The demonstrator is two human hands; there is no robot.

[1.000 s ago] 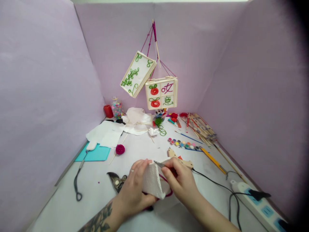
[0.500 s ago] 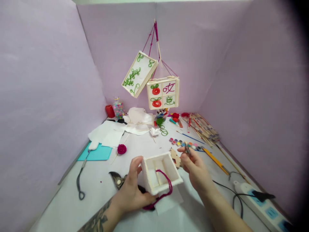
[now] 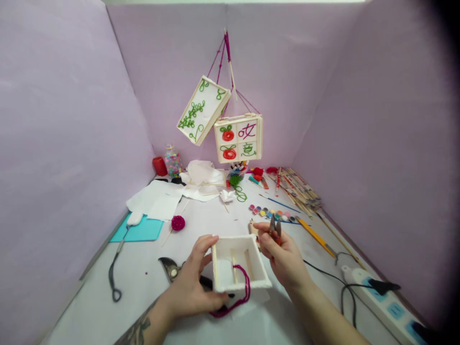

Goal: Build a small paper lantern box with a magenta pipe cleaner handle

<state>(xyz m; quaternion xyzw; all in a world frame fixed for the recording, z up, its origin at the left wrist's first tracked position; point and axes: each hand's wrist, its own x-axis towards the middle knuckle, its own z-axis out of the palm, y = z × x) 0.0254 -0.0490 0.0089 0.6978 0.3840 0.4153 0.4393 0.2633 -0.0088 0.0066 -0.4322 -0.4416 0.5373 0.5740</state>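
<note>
The left hand (image 3: 192,282) grips a small white open-topped box with wooden slats inside (image 3: 240,263), fingers wrapped around its left wall, the opening turned toward the camera. A dark-red twisted cord (image 3: 240,290) trails from the box interior over its near rim and loops beneath. The right hand (image 3: 283,256) is closed around a pair of small metal thread snips (image 3: 275,226), blades pointing up, just beside the box's right corner and not touching the cord.

Risks, as judged: the box is held by one wall only (a thin, soft-looking wall), so a squeeze could buckle it; the loose cord could snag on the black-handled scissors (image 3: 170,269) lying under the left hand; the upright snips sit close to the thumb.

The surface is a pale grey table (image 3: 93,306), cluttered: a strip of small paint pots (image 3: 273,213), a bundle of wooden sticks (image 3: 298,189), white paper sheets (image 3: 158,201), a teal mat (image 3: 142,230), a white power strip (image 3: 381,302) with black cable. Two decorated wooden-framed panels (image 3: 223,127) hang at the far corner. Lilac walls enclose three sides.
</note>
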